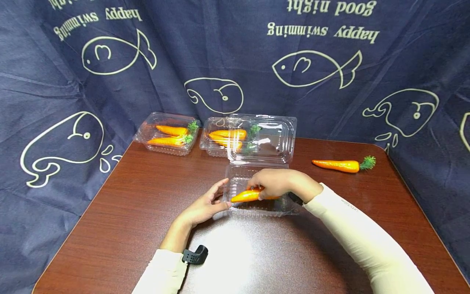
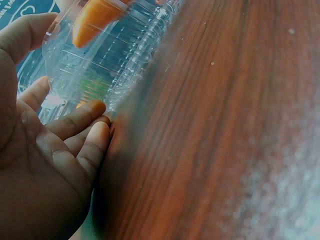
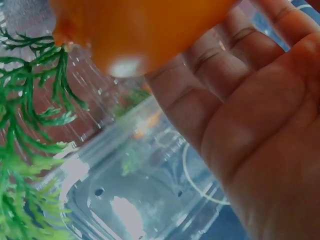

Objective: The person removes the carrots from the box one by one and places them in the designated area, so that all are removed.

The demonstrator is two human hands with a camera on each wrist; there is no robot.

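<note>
A carrot, orange with green leaves at its thick end, is gripped from above by my right hand. It slants over the base of a clear plastic box, its tip towards the box's left end. The box's hinged lid stands raised at the back. My left hand rests against the box's left end, thumb by the front corner. In the left wrist view, the left fingers lie loosely extended along the box's side, down near the tabletop.
Behind, a closed clear box with carrots stands at the left. Another clear box with carrots is beside it, partly behind the raised lid. A loose carrot lies at the right on the brown table. Blue printed cloth hangs around the table.
</note>
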